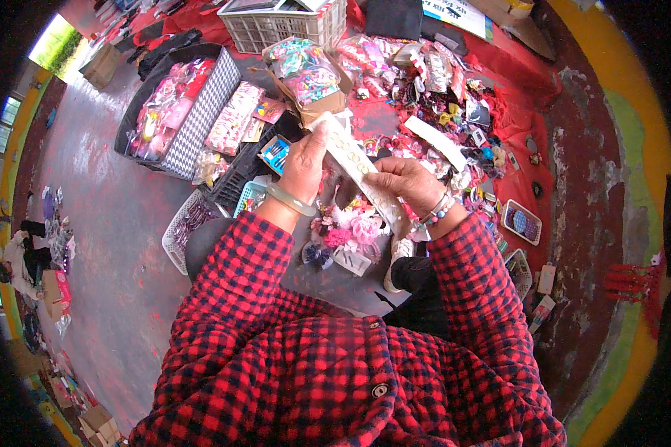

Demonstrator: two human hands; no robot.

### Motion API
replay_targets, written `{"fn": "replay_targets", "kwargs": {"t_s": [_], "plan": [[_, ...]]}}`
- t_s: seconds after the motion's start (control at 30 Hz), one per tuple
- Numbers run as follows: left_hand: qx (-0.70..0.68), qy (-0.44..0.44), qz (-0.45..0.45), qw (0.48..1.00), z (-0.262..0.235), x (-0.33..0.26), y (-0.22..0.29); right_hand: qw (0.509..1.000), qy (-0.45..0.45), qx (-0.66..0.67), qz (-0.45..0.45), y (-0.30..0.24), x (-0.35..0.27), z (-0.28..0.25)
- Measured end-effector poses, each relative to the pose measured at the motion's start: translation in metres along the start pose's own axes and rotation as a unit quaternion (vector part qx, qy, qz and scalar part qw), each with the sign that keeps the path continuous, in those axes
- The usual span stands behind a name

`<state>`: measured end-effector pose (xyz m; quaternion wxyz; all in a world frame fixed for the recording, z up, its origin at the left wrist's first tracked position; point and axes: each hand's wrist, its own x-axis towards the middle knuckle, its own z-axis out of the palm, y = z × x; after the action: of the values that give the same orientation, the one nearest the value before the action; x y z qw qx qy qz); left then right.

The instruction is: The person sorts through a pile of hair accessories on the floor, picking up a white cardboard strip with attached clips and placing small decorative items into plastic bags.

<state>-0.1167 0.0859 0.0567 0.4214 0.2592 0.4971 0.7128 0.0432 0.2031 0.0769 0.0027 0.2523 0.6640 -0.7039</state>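
Observation:
A long white strip [344,151] with a row of small pale rings along it slants in front of me, its upper end farther away. My left hand [303,170] is closed around the upper end, thumb lying along the edge. With thumb and fingers bent, my right hand [408,181] grips the strip's right edge near its middle. The lower end hangs over a pile of pink flower hair ornaments [354,229]. Some of my right fingertips are hidden, so whether they also pinch a ring is unclear.
A houndstooth-sided box [201,112] of packaged goods stands left, beside a white basket [177,242]. Beyond are a cardboard box [328,104] of colourful packets and a grey plastic crate [287,31]. Mixed accessories [455,89] cover the red cloth; a small white basket [523,222] sits right.

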Motion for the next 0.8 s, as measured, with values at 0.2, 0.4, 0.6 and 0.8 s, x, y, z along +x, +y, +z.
{"fn": "replay_targets", "kwargs": {"t_s": [0.2, 0.4, 0.6, 0.8], "plan": [[0.037, -0.073, -0.015, 0.997, 0.001, 0.001, -0.007, 0.993, -0.039, 0.113, 0.002, 0.007, 0.002, 0.010], [0.010, -0.069, -0.040, 0.997, 0.006, -0.004, -0.008, 0.992, 0.005, 0.128, -0.002, 0.000, -0.002, 0.009], [0.032, -0.088, -0.036, 0.995, 0.013, -0.008, -0.002, 0.980, 0.014, 0.196, -0.007, 0.006, 0.000, 0.009], [0.079, -0.111, -0.063, 0.989, 0.002, -0.005, -0.009, 0.989, 0.049, 0.138, 0.005, 0.003, -0.001, 0.011]]}}
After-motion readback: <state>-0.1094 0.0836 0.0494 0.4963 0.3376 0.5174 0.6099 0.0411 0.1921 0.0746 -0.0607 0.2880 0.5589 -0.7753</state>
